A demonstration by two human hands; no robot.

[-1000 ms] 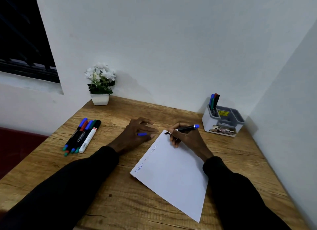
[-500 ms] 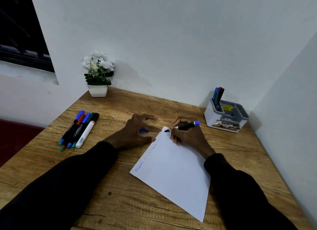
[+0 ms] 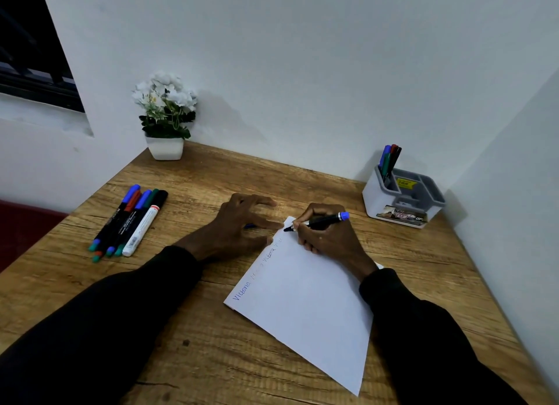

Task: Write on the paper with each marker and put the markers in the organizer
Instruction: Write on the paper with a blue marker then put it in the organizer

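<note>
A white sheet of paper (image 3: 305, 308) lies tilted on the wooden desk, with a line of handwriting along its upper left edge. My right hand (image 3: 328, 238) grips a black marker with a blue end (image 3: 320, 221), its tip on the paper's top corner. My left hand (image 3: 239, 226) rests with fingers spread at the paper's left edge, and a bit of blue cap (image 3: 250, 225) shows under its fingers. Several markers (image 3: 130, 221) lie side by side at the left. The white and grey organizer (image 3: 402, 200) at the back right holds several upright markers (image 3: 390, 161).
A small white pot of white flowers (image 3: 165, 117) stands at the desk's back left corner. White walls close in behind and on the right. A dark window is at the upper left, and something red lies beyond the desk's left edge.
The view has shifted slightly. My right hand has kept writing near the paper's top corner. My left hand's fingers have spread a little.
</note>
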